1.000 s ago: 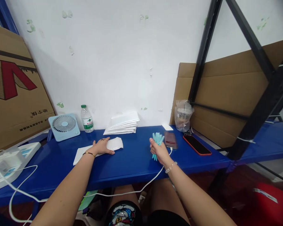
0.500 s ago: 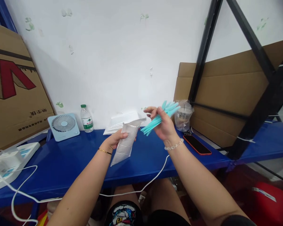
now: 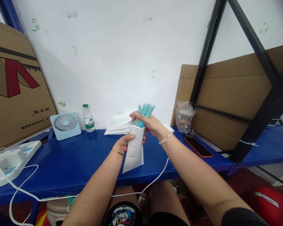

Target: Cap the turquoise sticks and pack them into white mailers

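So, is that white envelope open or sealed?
Open: teal sticks held by the right hand poke down into its top, while the left hand holds the envelope upright.

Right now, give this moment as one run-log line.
left hand: holds white envelope upright | right hand: holds teal sticks, ends in envelope mouth

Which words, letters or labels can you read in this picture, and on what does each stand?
"V": large red letter on the cardboard box.
Dark characters under it: upside down, too blurred to read.
Water bottle label: too small to read.
White pouch in the left hand, teal sticks in the right hand: no print visible.
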Demonstrator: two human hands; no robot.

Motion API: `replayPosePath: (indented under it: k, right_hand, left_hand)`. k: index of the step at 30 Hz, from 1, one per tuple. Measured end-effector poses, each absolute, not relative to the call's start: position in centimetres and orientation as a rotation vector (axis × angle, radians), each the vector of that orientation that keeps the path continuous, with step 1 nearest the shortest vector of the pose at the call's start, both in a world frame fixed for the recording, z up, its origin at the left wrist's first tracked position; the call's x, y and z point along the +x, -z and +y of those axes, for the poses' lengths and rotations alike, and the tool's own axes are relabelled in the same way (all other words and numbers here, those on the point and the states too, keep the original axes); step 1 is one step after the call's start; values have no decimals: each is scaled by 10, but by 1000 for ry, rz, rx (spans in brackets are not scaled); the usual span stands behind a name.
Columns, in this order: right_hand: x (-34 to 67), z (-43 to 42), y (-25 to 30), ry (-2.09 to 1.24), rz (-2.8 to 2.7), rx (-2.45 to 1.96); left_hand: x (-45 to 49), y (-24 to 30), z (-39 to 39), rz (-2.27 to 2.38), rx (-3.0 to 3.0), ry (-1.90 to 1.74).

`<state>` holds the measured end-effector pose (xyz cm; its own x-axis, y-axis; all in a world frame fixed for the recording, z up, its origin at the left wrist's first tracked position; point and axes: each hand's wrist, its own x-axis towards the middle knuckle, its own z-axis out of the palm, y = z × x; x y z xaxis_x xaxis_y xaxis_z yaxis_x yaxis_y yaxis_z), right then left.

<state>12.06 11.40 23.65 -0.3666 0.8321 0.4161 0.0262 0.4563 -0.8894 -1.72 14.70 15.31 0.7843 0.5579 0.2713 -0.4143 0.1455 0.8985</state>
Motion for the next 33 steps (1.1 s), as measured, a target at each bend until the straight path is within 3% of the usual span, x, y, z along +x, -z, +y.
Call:
replayPosePath:
  k: [11, 17, 21, 24, 29, 33]
  right_hand:
    - [120, 128, -233, -1072, -1732, -759]
    - [136, 144, -222, -838, -1687, -940]
    - [153, 151, -221, -553, -1579, -963]
    - [165, 146, -224, -532, -1674, -921]
    - [180, 135, -230, -593, -2083, -647]
    - [189, 139, -228, -766, -2149, -689]
  left_hand:
    - [-11, -146, 147, 132, 1120, -786]
    - [-20, -144, 145, 95, 1088, -759]
    - [-31, -132, 149, 385, 1130, -753]
    - [-36, -124, 153, 486, 1092, -761]
    - [-36, -118, 152, 233, 955, -481]
    - [-28, -105, 152, 48, 902, -191]
